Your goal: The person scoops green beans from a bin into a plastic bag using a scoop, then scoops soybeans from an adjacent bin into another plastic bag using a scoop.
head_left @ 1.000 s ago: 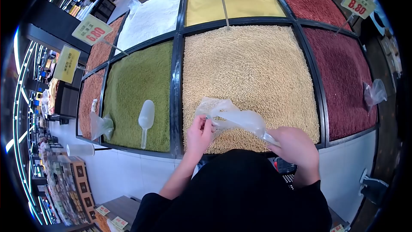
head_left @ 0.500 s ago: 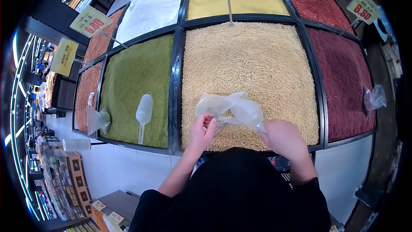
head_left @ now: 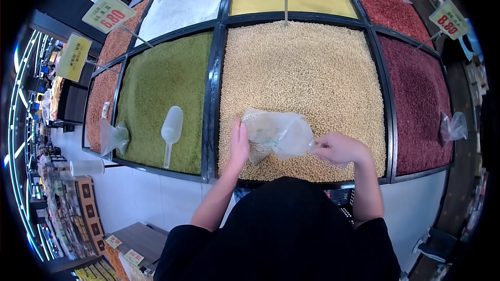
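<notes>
Over the bin of pale yellow beans (head_left: 302, 67), my right hand (head_left: 344, 149) is closed around the handle of a clear plastic scoop (head_left: 296, 136). The scoop's bowl lies at the mouth of a clear plastic bag (head_left: 263, 127); through the film I cannot tell how far inside it reaches. My left hand (head_left: 239, 144) is upright at the bag's left edge, fingers stretched out and flat against or beside it. Beans show beneath the bag. What the bag and scoop contain is hard to make out.
On the left, a second scoop (head_left: 172, 130) rests on green beans (head_left: 161, 83). Black dividers (head_left: 212, 88) separate the bins. Knotted bags (head_left: 115, 136) hang at the sides, near a plastic roll (head_left: 87, 167). Price signs (head_left: 108, 13) on rods lean over the bins.
My left hand's curled fingers have straightened and shifted left and up along the bag. My right hand has moved slightly, and the scoop now sits lower and further left with the bag.
</notes>
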`<state>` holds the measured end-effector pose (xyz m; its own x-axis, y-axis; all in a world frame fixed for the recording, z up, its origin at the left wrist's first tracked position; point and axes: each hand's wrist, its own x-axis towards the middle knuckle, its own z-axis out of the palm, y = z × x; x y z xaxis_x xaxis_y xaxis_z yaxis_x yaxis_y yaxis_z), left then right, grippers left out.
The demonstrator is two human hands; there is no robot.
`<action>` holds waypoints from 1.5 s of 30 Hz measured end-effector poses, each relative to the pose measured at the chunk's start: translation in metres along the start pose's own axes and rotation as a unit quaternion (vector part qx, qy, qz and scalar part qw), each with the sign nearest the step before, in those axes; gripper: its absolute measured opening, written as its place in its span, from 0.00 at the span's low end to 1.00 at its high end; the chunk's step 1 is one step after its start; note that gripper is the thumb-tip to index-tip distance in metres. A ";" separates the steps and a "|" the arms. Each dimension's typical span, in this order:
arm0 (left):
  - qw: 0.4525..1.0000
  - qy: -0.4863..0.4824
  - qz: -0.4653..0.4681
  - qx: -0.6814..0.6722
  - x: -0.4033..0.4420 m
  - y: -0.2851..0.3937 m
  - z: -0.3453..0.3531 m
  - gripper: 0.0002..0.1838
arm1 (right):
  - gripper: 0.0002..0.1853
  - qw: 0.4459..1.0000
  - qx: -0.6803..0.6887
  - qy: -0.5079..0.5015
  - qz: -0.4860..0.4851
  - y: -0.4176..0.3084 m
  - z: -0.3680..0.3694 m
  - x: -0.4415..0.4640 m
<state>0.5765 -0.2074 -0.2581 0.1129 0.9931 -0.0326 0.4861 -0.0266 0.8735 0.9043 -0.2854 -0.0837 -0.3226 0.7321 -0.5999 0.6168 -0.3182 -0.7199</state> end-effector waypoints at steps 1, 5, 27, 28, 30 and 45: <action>1.000 0.001 -0.012 -0.018 0.000 0.000 0.002 0.32 | 0.15 0.999 0.036 -0.026 0.008 0.002 -0.002 0.002; 0.999 -0.011 -0.020 -0.050 -0.002 -0.001 0.001 0.32 | 0.15 0.996 0.066 -0.031 -0.052 0.014 -0.001 0.019; 0.994 -0.060 0.004 0.087 -0.003 0.037 0.000 0.40 | 0.14 0.986 0.133 -0.096 0.001 0.017 0.001 0.054; 0.993 -0.066 0.008 0.102 -0.004 0.039 0.001 0.41 | 0.15 0.986 0.139 -0.094 0.009 0.016 0.002 0.054; 0.992 -0.070 0.012 0.109 -0.004 0.043 0.001 0.42 | 0.15 0.986 0.143 -0.091 -0.004 0.025 0.007 0.056; 0.986 -0.065 0.028 0.148 -0.002 0.050 0.003 0.42 | 0.16 0.991 0.131 -0.027 0.011 0.031 0.030 0.056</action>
<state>0.6034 -0.2110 -0.2159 0.2477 0.9665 -0.0677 0.7062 -0.1323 0.6956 0.8845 -0.2725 -0.1501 -0.3526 0.6924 -0.6296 0.4189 -0.4848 -0.7678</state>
